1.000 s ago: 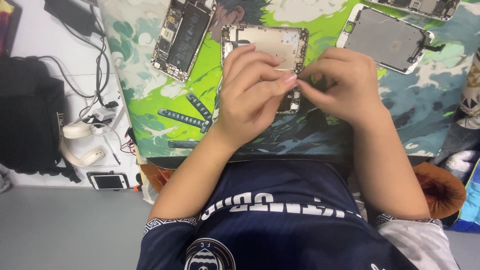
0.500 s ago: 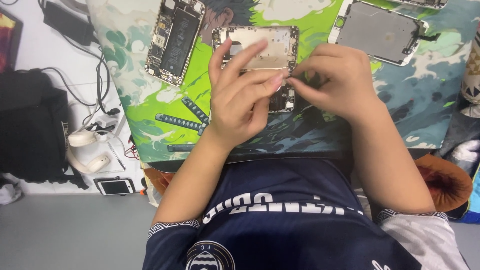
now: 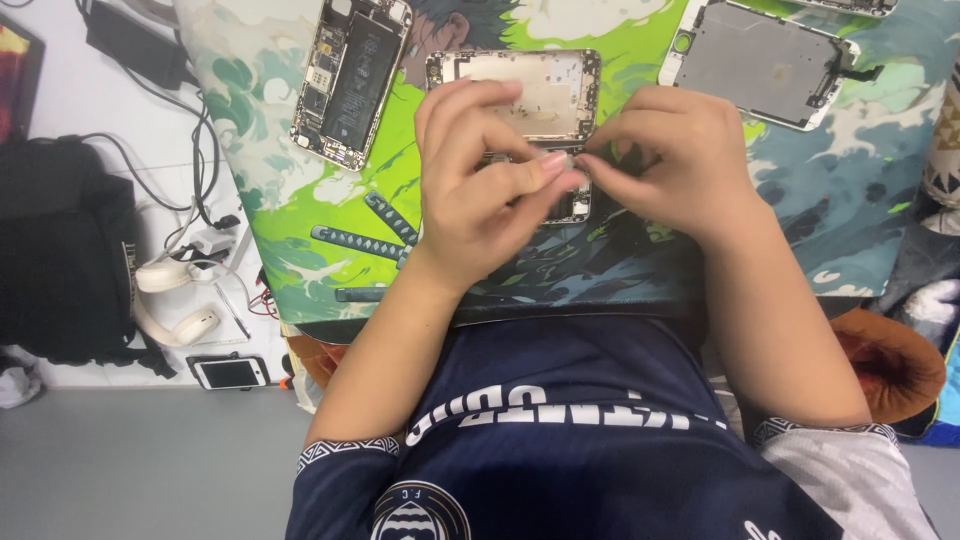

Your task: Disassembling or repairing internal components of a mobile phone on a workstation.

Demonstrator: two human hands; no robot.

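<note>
An opened phone housing [image 3: 530,90], gold-toned and mostly emptied, lies on the printed green mat [image 3: 280,150] in front of me. My left hand [image 3: 480,190] and my right hand [image 3: 670,165] meet above its lower half, fingertips pinched together over a small part that I cannot make out. The hands hide the housing's lower end. A second opened phone [image 3: 352,80] with its battery and boards showing lies to the left. A detached screen panel [image 3: 765,60], back side up, lies at the upper right.
Off the mat to the left are a black bag [image 3: 60,250], white headphones [image 3: 170,300], cables, a charger [image 3: 130,40] and a small white phone [image 3: 230,372]. An orange seat edge [image 3: 890,365] shows at right. My dark jersey fills the bottom.
Both hands stay pinched together over the housing. My left-hand fingers have spread and lifted slightly, and the view has shifted a little.
</note>
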